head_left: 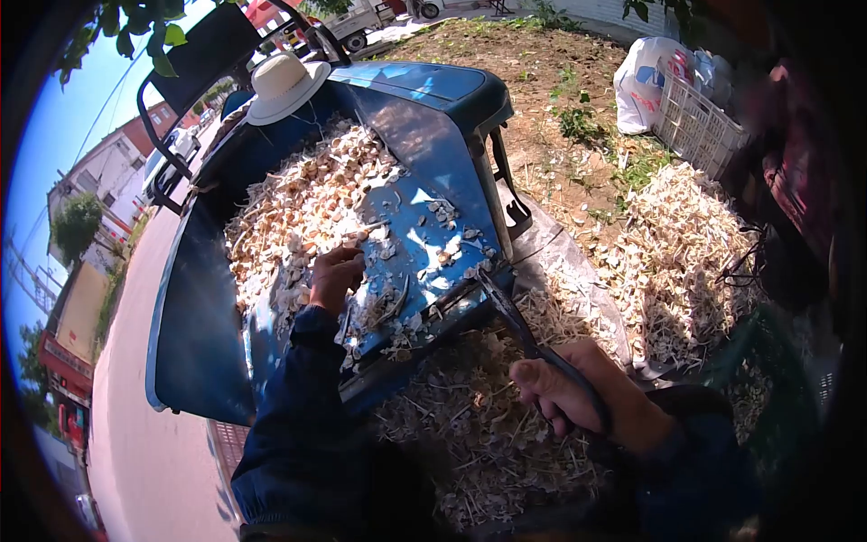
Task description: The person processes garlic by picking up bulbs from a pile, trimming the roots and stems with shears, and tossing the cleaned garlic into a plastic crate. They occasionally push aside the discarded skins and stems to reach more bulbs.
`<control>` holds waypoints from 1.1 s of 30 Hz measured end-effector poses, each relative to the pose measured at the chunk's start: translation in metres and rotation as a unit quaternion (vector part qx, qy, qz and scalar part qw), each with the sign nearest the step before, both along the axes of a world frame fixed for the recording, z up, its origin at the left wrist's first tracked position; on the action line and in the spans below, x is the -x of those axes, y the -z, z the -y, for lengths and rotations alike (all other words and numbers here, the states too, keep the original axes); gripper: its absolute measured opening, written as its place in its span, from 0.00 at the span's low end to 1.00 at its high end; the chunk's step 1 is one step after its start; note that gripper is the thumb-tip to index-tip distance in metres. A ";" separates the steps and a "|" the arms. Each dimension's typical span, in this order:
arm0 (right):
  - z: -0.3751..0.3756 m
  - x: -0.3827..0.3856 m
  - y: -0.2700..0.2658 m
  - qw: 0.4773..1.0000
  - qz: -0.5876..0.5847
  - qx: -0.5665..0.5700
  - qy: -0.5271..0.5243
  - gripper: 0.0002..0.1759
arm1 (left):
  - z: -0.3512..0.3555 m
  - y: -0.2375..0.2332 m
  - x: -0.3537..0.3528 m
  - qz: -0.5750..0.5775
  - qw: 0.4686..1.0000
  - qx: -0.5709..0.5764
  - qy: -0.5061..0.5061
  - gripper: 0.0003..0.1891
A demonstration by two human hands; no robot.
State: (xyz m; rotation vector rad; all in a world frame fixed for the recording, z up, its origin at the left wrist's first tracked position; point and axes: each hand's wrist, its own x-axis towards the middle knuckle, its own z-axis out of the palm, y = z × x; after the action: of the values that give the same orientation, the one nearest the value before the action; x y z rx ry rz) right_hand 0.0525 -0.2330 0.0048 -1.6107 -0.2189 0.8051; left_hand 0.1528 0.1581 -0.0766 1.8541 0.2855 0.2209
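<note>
My left hand (336, 274) is over the near edge of the pale bulb-like pieces, perhaps garlic (316, 194), heaped in the blue cart bed (420, 135). Its fingers are curled together, and whatever they hold is too small to make out. At the right, my right hand (578, 388) is wrapped round the looped handle of dark long-bladed shears (510, 312). The tips of the shears point up and left, by the bed's near right corner. Loose husks and bits (442, 244) lie on the blue metal between my hands.
Cut stalks (691, 262) are piled on the ground at the right, with more below the cart. Behind them stand a white crate (695, 122) and a white bag (646, 81). A straw hat (284, 88) rests at the cart's far end. Dark cloth hangs at the right edge.
</note>
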 end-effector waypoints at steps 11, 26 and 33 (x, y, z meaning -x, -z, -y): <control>-0.029 0.001 0.021 0.908 0.396 0.137 0.014 0.38 | 0.114 -0.082 0.111 -0.035 0.977 0.190 0.092 0.07; -0.004 -0.011 0.008 0.976 0.181 0.074 0.097 0.35 | -0.058 0.008 0.100 0.042 0.946 0.276 -0.167 0.07; -0.011 -0.005 0.005 0.957 0.273 0.036 0.087 0.34 | -0.072 0.043 0.056 0.020 0.941 -0.281 -0.186 0.13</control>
State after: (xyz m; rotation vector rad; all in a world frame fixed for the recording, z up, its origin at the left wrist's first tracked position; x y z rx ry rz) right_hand 0.0579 -0.2219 -0.0005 -1.8671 -0.4365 0.2196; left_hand 0.0972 0.2300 -0.1194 2.3441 0.5938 0.6563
